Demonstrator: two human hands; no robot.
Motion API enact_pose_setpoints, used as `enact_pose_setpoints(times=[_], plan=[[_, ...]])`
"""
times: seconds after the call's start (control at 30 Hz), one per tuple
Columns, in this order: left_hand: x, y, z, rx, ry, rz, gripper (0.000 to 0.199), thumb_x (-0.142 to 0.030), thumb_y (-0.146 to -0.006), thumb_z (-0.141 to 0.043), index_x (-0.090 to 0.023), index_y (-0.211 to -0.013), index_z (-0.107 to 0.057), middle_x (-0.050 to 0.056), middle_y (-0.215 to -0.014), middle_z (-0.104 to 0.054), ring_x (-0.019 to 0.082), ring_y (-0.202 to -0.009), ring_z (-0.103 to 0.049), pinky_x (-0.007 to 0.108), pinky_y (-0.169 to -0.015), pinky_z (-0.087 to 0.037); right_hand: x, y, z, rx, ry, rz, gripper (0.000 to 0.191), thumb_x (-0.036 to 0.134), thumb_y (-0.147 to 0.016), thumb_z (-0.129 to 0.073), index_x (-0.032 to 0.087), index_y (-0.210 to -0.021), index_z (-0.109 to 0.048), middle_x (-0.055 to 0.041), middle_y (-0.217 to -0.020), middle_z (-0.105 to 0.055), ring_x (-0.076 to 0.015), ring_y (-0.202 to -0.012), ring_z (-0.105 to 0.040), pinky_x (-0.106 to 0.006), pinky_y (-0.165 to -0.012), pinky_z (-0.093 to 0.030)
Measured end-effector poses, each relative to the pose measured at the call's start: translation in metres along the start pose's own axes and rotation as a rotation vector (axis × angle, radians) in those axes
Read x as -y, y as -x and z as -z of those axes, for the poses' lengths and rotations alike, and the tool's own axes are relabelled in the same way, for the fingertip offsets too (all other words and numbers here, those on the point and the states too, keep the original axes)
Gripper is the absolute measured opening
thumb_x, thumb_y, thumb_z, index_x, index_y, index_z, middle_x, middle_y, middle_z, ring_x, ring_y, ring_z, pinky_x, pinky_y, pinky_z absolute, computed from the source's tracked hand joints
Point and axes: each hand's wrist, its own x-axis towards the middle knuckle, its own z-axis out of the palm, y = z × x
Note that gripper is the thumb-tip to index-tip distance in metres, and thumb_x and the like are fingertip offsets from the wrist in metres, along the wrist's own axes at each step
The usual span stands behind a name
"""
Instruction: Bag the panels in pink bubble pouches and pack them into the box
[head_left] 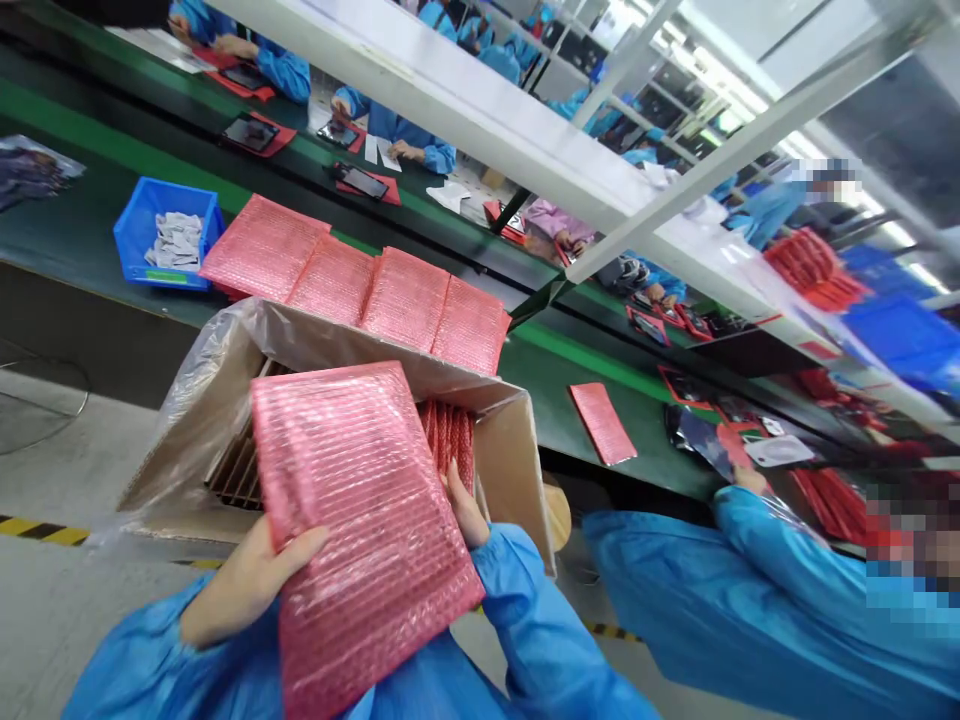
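Observation:
A pink-red bubble wrap bag (360, 500), perhaps a stack of them, is held up at a tilt in front of me. My left hand (262, 575) grips its left edge, with the thumb on top and the fingers hidden underneath. At the opposite edge, my right hand (466, 508) is closed around the side, its palm partly behind the bag. Beneath both hands, an open cardboard box (510, 450) with a clear plastic liner (202, 370) contains more red bubble bags (450, 435) standing on edge and brown cardboard dividers (238, 470).
Several piles of bubble bags (405, 300) lie on the green conveyor bench (540, 400) behind the box. A blue bin (131, 240) holds small white pieces. One flat bubble bag (602, 423) lies further right. A co-worker's blue sleeve (772, 530) is close on the right.

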Motion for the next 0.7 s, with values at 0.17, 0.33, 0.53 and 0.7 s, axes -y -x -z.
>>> enact_pose_setpoints(times=[0.17, 0.33, 0.53, 0.7], plan=[[-0.016, -0.051, -0.023, 0.284, -0.626, -0.315, 0.058, -0.061, -0.085, -0.046, -0.011, -0.108, -0.065, 0.015, -0.106, -0.069, 0.032, -0.101, -0.062, 0.044, -0.094, -0.046, 0.015, 0.036, 0.048, -0.05, -0.275, -0.006, 0.061, 0.057, -0.061, -0.08, 0.014, -0.101, -0.064, -0.0097, -0.093, -0.069, -0.028, -0.085, -0.065, -0.041, -0.084, -0.05], [0.013, -0.048, -0.039, 0.613, -1.149, -0.357, 0.048, -0.048, -0.072, -0.072, -0.014, -0.106, -0.067, 0.017, -0.099, -0.071, 0.036, -0.094, -0.066, 0.046, -0.083, -0.051, -0.003, 0.029, 0.099, -0.433, 0.262, 0.188, 0.059, 0.054, -0.073, -0.062, 0.011, -0.114, -0.059, -0.0157, -0.114, -0.064, -0.031, -0.107, -0.058, -0.045, -0.098, -0.041], [0.011, -0.05, -0.037, 0.599, -1.157, -0.429, 0.014, -0.033, -0.077, -0.067, -0.022, -0.083, -0.074, 0.009, -0.08, -0.074, 0.031, -0.081, -0.07, 0.037, -0.069, -0.052, 0.001, 0.007, 0.085, -0.353, 0.943, -0.001, 0.05, 0.03, -0.089, -0.043, 0.012, -0.136, -0.046, -0.0141, -0.114, -0.065, -0.0296, -0.107, -0.06, -0.039, -0.089, -0.046], [0.015, -0.051, -0.037, 0.569, -1.148, -0.466, 0.013, -0.032, -0.076, -0.068, -0.022, -0.082, -0.074, 0.009, -0.078, -0.074, 0.03, -0.08, -0.071, 0.035, -0.067, -0.052, -0.006, -0.051, 0.031, -0.275, 1.353, -0.288, 0.056, 0.025, -0.097, -0.041, 0.006, -0.148, -0.025, -0.0196, -0.098, -0.067, -0.0304, -0.094, -0.065, -0.039, -0.081, -0.049]])
